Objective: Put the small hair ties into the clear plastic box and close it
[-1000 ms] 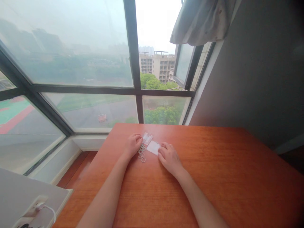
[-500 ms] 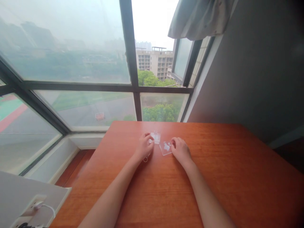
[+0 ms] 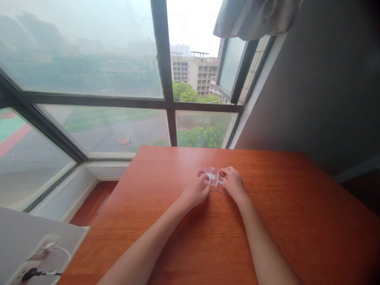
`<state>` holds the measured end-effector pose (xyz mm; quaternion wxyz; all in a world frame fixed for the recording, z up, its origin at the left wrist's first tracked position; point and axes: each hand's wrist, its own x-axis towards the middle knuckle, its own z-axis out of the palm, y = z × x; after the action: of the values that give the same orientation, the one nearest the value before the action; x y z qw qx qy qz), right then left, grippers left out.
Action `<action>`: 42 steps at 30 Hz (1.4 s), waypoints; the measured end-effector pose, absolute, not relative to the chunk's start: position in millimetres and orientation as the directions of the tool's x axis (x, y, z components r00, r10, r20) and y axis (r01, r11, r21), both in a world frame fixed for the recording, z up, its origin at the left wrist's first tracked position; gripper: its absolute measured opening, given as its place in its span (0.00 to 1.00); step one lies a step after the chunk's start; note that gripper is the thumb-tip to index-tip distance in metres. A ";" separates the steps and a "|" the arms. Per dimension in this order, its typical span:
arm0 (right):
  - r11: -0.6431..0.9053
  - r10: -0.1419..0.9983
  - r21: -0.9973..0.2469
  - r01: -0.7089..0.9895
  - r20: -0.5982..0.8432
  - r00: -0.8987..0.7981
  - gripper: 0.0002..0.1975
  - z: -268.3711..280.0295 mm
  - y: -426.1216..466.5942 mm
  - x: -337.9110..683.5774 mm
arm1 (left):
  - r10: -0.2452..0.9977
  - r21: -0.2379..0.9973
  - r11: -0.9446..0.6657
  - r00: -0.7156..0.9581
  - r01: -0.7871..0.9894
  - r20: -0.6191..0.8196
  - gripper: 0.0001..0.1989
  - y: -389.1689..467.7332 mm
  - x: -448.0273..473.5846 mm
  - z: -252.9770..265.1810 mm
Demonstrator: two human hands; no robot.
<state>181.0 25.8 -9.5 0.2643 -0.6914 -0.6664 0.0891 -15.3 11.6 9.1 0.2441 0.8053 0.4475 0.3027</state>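
A clear square plastic piece [image 3: 211,179], with a whitish shape inside it, is held at its left edge between the thumb and fingers of my left hand [image 3: 197,190]. Right beside it is a second clear flat plastic square [image 3: 221,188], lower and partly covered. My right hand [image 3: 234,183] has its curled fingers over the right part of that second square, and the fingertips also come close to the first one's right edge. Whether the two pieces touch I cannot tell. Small details on both are too blurred to name.
Both forearms rest over a reddish-brown wooden table [image 3: 282,221]. Large framed windows [image 3: 118,103] stand behind it, with a curtain [image 3: 255,19] at upper right. A wall socket [image 3: 44,249] with plugs and cords sits at lower left.
My left hand has moved right with its clear piece, up beside the other square. My right hand has shifted slightly right with the second square. The small rings under my left hand no longer show.
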 end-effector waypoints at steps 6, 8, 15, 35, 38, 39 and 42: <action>0.102 0.961 -0.508 0.856 0.274 0.048 0.18 -12.7 27.1 178.1 | 0.855 0.509 -0.517 0.443 0.688 0.270 0.08 23.7 -31.3 14.8; 0.116 0.958 -0.515 0.849 0.282 0.041 0.17 -14.1 27.3 177.0 | 0.862 0.504 -0.506 0.432 0.700 0.266 0.08 30.7 -36.9 14.4; 0.133 0.961 -0.529 0.838 0.277 0.023 0.15 -14.4 26.5 174.0 | 0.917 0.515 -0.385 0.252 0.766 0.309 0.10 52.7 -66.2 15.3; 0.091 0.959 -0.498 0.862 0.277 0.059 0.11 -15.4 28.9 177.2 | 0.822 0.294 -0.508 0.558 0.810 -0.117 0.11 35.8 -75.2 63.7; 0.056 0.951 -0.436 0.898 0.296 0.085 0.07 -11.1 27.0 177.3 | 0.807 0.304 -0.531 0.581 0.791 -0.105 0.10 34.9 -75.0 62.0; 0.040 0.950 -0.406 0.913 0.300 0.092 0.06 -9.1 25.6 177.4 | 0.800 0.315 -0.537 0.591 0.783 -0.105 0.10 35.2 -75.6 61.8; -0.039 0.950 -0.349 0.936 0.276 0.143 0.04 -2.5 20.5 177.7 | 0.797 0.378 -0.528 0.597 0.761 -0.089 0.09 36.8 -80.4 64.8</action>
<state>177.7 20.5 -2.5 0.2280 -0.7207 -0.6545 0.0152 -80.4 36.8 64.8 0.1922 0.8727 0.4464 0.0471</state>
